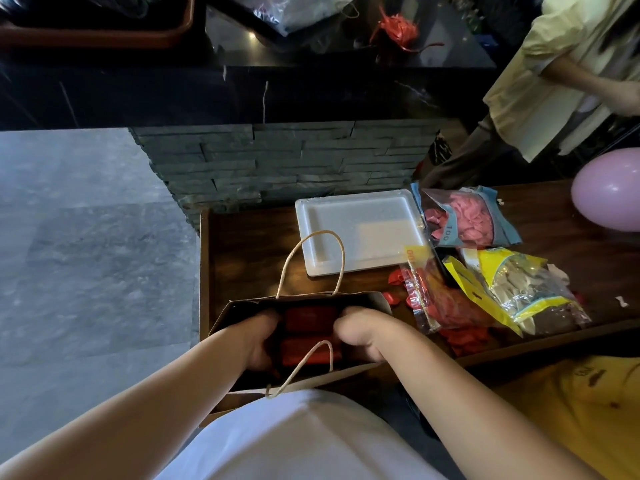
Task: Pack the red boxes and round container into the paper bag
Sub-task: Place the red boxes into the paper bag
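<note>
A brown paper bag (377, 300) with twisted rope handles stands open at the near edge of the wooden table. Two red boxes (310, 318) lie side by side inside it, one farther and one nearer. My left hand (261, 341) reaches down into the bag at the boxes' left ends. At their right ends my right hand (356, 336) is curled inside the bag. Both hands press against the boxes. No round container shows in view.
A white foam tray (311, 237) lies behind the bag. Packets of balloons (464, 218) and loose red balloons spread to the right, with a pink inflated balloon (609, 188) at the far right. Another person stands beyond the table. A dark stone counter rises behind.
</note>
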Demonstrator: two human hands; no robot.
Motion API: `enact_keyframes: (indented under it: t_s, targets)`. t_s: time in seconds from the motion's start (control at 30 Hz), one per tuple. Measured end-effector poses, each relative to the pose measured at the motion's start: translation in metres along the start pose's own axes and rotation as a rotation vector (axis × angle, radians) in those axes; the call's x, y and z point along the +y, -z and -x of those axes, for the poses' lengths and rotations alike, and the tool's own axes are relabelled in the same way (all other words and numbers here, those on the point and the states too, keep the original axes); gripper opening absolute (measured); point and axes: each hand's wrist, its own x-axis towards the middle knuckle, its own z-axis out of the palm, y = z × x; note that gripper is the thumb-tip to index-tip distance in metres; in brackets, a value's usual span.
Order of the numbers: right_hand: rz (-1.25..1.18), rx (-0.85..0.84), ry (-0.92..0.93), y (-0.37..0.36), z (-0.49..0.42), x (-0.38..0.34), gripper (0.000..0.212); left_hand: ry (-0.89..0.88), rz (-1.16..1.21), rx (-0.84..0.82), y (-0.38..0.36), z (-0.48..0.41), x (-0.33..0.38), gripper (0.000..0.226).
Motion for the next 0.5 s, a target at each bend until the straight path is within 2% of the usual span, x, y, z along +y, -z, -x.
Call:
enact_keyframes:
  t_s: [0.2, 0.4, 0.5]
  targets:
    - [0.073, 0.025, 0.031, -0.003, 0.002, 0.001, 0.035, 0.001, -0.017, 0.042, 0.002, 0.002, 0.001, 0.050]
    - [0.179, 0.019, 0.079, -0.003, 0.008, -0.005, 0.038, -0.022, 0.027, 0.060, 0.008, 0.004, 0.008, 0.045]
    - [0.250, -0.020, 0.163, -0.003, 0.008, -0.016, 0.024, -0.105, 0.064, 0.096, 0.010, 0.009, 0.020, 0.041]
